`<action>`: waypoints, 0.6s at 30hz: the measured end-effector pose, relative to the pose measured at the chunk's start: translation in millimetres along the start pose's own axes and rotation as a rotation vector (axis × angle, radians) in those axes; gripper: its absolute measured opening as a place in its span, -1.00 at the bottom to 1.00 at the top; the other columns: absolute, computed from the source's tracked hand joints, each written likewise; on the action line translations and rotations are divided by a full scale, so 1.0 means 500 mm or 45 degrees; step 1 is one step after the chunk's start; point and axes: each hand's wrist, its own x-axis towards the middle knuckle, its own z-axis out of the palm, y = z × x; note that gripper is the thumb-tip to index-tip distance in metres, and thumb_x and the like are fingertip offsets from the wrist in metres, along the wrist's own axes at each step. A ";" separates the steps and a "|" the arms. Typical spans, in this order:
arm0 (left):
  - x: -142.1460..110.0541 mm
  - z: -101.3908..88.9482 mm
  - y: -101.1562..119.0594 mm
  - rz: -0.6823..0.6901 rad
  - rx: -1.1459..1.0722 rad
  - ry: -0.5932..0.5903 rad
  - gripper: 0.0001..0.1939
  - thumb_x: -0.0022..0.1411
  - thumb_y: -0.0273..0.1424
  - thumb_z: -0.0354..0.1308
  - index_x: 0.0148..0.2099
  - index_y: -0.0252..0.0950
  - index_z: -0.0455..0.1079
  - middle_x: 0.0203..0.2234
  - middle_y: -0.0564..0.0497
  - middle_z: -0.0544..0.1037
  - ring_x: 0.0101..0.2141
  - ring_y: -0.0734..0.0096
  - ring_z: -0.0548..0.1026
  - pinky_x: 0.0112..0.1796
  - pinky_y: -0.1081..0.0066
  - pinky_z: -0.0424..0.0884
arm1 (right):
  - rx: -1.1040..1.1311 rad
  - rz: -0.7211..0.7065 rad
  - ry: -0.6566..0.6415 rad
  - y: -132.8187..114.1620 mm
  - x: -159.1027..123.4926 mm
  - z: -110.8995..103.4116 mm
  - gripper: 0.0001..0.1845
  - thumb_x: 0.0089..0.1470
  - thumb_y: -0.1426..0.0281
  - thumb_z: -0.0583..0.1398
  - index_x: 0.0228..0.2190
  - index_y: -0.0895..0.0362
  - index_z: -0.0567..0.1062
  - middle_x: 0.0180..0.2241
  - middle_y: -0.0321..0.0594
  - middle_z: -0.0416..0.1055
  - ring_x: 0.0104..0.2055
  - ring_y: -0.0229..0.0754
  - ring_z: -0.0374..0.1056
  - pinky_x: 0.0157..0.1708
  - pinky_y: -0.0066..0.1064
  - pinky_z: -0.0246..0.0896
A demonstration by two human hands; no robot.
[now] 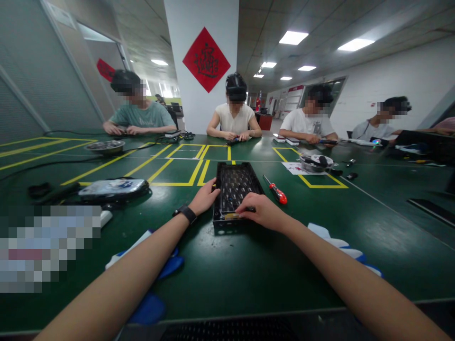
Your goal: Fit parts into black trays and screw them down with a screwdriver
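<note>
A black rectangular case [231,224], its interior lined with rows of small metallic shapes, lies on a dark green surface [227,279] directly in front of a worker, one narrow end facing the wearer. The left hand [206,198], below a dark wristband [186,214], rests against the case's left side, thumb spread apart from the fingers. The right hand [261,213] reaches over the near right corner, thumb and fingertips drawn in at a yellowish strip [231,216] along the near end; whether they pinch the strip or a small dark piece beside it cannot be told.

Just right of the case lies a red-and-black screwdriver [277,192], its shaft angled away from the wearer. White-and-blue gloves [171,266] lie partly beneath the left forearm, and another white-and-blue glove [341,248] shows beyond the right forearm. To the left sits a silvery device [113,187] among dark items. Farther off, yellow tape [197,173] marks out rectangles, with one metal bowl [106,152] at left and a filled second bowl [316,166] at right, beside a white sheet [290,168]. Across the surface, four people sit with their hands at the work before them, near a pillar [188,109] bearing a red diamond-shaped sign [194,59].
</note>
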 end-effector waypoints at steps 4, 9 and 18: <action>-0.001 -0.002 0.004 0.005 0.016 -0.007 -0.45 0.16 -0.34 -0.06 0.18 -0.41 0.12 0.15 -0.16 0.19 0.14 0.25 0.16 0.15 0.26 0.02 | 0.004 -0.004 -0.004 0.002 -0.001 0.002 -0.84 0.00 0.38 0.20 -0.34 0.14 0.55 -0.36 -0.17 0.46 -0.26 -0.22 0.30 -0.19 -0.36 0.19; 0.001 -0.002 0.005 0.005 0.019 -0.002 -0.46 0.15 -0.35 -0.06 0.18 -0.38 0.12 0.14 -0.14 0.21 0.14 0.25 0.16 0.15 0.24 0.02 | -0.026 -0.004 -0.023 0.007 -0.002 0.004 -0.82 0.04 0.39 0.16 -0.30 0.12 0.54 -0.36 -0.17 0.46 -0.25 -0.23 0.30 -0.19 -0.36 0.18; 0.000 -0.002 0.005 -0.005 0.032 0.004 -0.46 0.15 -0.33 -0.05 0.16 -0.41 0.15 0.14 -0.17 0.21 0.14 0.22 0.16 0.15 0.25 0.02 | 0.010 -0.009 0.002 0.007 0.000 0.003 -0.84 0.01 0.38 0.19 -0.34 0.13 0.55 -0.37 -0.18 0.47 -0.26 -0.22 0.30 -0.20 -0.36 0.19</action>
